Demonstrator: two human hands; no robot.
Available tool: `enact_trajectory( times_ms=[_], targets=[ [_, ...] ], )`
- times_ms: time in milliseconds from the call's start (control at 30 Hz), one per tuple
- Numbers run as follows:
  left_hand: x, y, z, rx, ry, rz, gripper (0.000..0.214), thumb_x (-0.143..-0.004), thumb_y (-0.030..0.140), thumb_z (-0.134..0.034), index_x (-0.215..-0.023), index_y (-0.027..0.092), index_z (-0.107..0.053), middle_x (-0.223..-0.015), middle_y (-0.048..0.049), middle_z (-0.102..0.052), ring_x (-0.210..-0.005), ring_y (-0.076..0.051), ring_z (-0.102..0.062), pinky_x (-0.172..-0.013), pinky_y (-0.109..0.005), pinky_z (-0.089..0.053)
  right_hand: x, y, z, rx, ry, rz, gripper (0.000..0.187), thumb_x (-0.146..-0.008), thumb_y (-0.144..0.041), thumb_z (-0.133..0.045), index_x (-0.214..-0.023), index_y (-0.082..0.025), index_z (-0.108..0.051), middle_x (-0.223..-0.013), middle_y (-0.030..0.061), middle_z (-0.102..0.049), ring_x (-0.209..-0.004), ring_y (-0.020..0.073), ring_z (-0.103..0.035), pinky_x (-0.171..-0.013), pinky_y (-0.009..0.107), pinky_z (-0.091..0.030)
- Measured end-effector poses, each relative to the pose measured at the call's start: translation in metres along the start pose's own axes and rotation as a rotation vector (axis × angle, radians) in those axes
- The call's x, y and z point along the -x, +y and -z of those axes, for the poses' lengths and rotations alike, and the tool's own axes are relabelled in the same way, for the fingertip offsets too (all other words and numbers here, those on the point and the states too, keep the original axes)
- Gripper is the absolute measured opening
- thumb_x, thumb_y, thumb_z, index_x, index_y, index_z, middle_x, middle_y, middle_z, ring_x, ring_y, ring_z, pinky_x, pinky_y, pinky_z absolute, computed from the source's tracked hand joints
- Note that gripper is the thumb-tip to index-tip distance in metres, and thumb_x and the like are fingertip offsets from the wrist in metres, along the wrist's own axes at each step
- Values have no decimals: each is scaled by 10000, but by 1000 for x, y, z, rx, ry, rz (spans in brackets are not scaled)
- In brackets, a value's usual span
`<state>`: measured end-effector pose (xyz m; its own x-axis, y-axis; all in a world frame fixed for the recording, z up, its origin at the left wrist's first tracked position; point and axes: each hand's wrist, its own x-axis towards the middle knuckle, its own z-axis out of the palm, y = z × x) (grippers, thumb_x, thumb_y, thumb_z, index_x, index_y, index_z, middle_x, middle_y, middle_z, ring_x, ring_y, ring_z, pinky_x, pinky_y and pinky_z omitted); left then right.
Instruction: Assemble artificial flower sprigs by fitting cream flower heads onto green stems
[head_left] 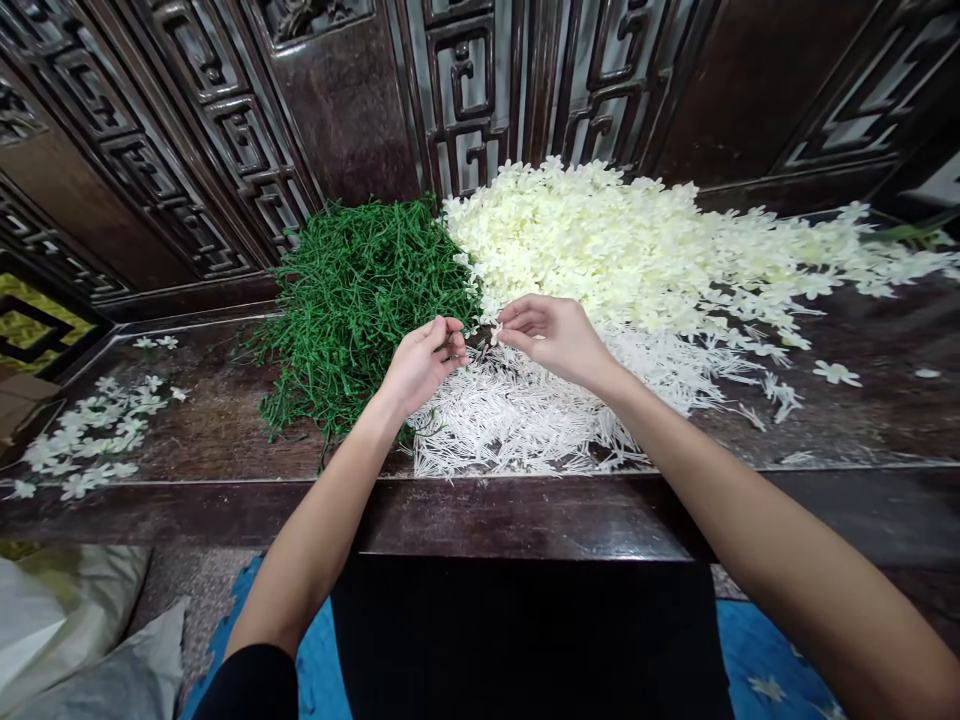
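Note:
My left hand (pixel 427 362) is closed, with fingers curled at the right edge of a heap of green artificial stems (pixel 367 290). What its fingertips pinch, if anything, is too small to make out. A short gap away, my right hand (pixel 553 338) pinches a small white flower (pixel 496 333) between thumb and fingers. Behind it rises a big pile of cream-white artificial blossoms (pixel 592 240). Below both hands lies a spread of thin white stick-like pieces (pixel 525 410), partly covered by my right wrist.
Finished-looking white flowers (pixel 97 435) lie in a loose group on the left of the dark wooden bench (pixel 217 430). A carved wooden back panel (pixel 352 130) stands behind. A stray blossom (pixel 836 373) is at the right. Pale sacks (pixel 67 620) are on the floor.

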<state>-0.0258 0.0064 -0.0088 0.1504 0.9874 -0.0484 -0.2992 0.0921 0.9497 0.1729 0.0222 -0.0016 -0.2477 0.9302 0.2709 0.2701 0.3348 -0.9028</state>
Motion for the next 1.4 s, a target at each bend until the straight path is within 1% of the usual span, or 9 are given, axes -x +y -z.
enact_trajectory(
  times_ms=[100,333,600,700,767,867,933,1167,1400],
  targets=[
    [2,-5,-5,-36,-17,-82,321,-803,464,-745,-795,145,-705,-731,-33,-662,-676,-107,-644,-700,-268,-568,1,-3,-3,-74,-16,-7,248,-673,-298,-829,-819,-158,-686,-807,73,-722,-752,205,-691,-785,437,-589],
    [10,-9,-12,-281,84,-272,324,-613,324,-892,-868,166,-771,-874,-65,-765,-772,-160,-707,-778,-324,-591,6,-9,-7,-177,-101,11,330,-686,-399,-826,-862,-161,-681,-833,68,-723,-782,199,-698,-805,426,-591],
    [10,-3,-12,-186,58,-199,325,-622,352,-881,-850,153,-764,-797,-43,-748,-665,-128,-677,-688,-297,-581,6,-15,5,-378,-287,-109,424,-727,-350,-810,-1045,-181,-588,-955,92,-751,-897,238,-726,-884,456,-561],
    [8,-1,-10,-110,118,-194,320,-601,333,-892,-833,159,-757,-770,-23,-727,-694,-113,-657,-669,-257,-557,5,-13,9,-155,-339,-70,295,-786,-275,-725,-1039,-184,-605,-1019,94,-736,-965,237,-700,-881,455,-552],
    [6,0,-9,-62,153,-167,297,-596,278,-895,-827,155,-755,-787,-19,-723,-710,-99,-637,-655,-229,-530,6,-11,9,80,-451,-15,180,-797,-221,-672,-972,-182,-656,-1036,85,-727,-986,237,-679,-866,445,-546],
    [4,-1,-8,12,177,-114,236,-634,169,-863,-839,137,-749,-813,-26,-720,-721,-89,-625,-679,-227,-511,7,-7,5,306,-623,9,165,-781,-168,-639,-933,-172,-704,-1023,76,-728,-944,236,-677,-857,441,-538],
    [4,-1,-8,61,177,-79,201,-674,101,-823,-856,124,-741,-798,-26,-711,-717,-90,-629,-726,-247,-518,8,-4,2,368,-660,1,183,-789,-165,-628,-950,-161,-715,-1004,81,-732,-910,235,-681,-844,438,-538],
    [5,-3,-11,136,129,17,166,-750,11,-727,-875,120,-719,-764,-26,-692,-732,-110,-661,-817,-299,-546,6,-9,12,413,-544,33,160,-825,-268,-625,-877,-174,-744,-951,76,-756,-838,231,-686,-778,429,-529],
    [6,-6,-11,70,101,85,197,-672,50,-808,-839,114,-726,-729,-24,-710,-660,-84,-634,-644,-218,-504,5,-17,18,387,-424,-11,69,-782,-242,-697,-774,-194,-747,-830,45,-760,-721,193,-682,-697,389,-524]
  ],
)
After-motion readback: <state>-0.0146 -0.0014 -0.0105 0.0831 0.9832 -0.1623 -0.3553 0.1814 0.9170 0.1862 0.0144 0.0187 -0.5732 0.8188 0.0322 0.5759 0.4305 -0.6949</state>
